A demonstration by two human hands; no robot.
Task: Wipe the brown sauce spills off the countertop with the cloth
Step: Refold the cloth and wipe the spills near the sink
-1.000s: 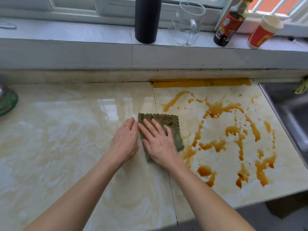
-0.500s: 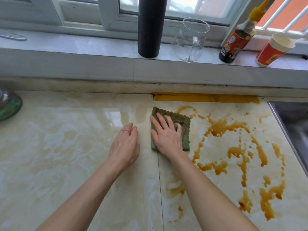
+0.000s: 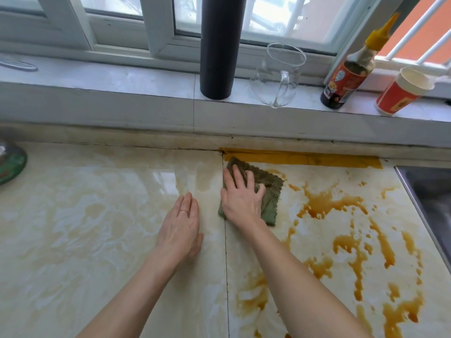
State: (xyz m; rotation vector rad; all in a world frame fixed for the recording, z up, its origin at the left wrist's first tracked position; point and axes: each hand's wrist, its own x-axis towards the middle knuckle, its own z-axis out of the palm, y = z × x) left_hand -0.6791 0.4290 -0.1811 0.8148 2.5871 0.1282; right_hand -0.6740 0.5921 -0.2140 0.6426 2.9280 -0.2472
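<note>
A green textured cloth (image 3: 269, 193) lies flat on the cream marble countertop (image 3: 85, 228), near the back wall and just right of the seam. My right hand (image 3: 240, 198) presses down on its left half with fingers spread. My left hand (image 3: 181, 225) rests flat on the bare counter to the left of the seam, holding nothing. Brown sauce spills (image 3: 324, 203) streak the counter to the right of the cloth and run down toward the front edge. A smeared patch of sauce (image 3: 253, 291) sits beside my right forearm.
A sink (image 3: 432, 191) opens at the right edge. On the window ledge stand a black cylinder (image 3: 219, 50), a glass jug (image 3: 280, 74), a sauce bottle (image 3: 349, 74) and a red paper cup (image 3: 402, 93). A green-rimmed dish (image 3: 11, 164) sits at far left. Yellow tape (image 3: 305, 158) lines the back.
My right hand has pushed the cloth away from me toward the back wall, wiping away the sauce streak at the back left. My left hand stays flat on the counter.
</note>
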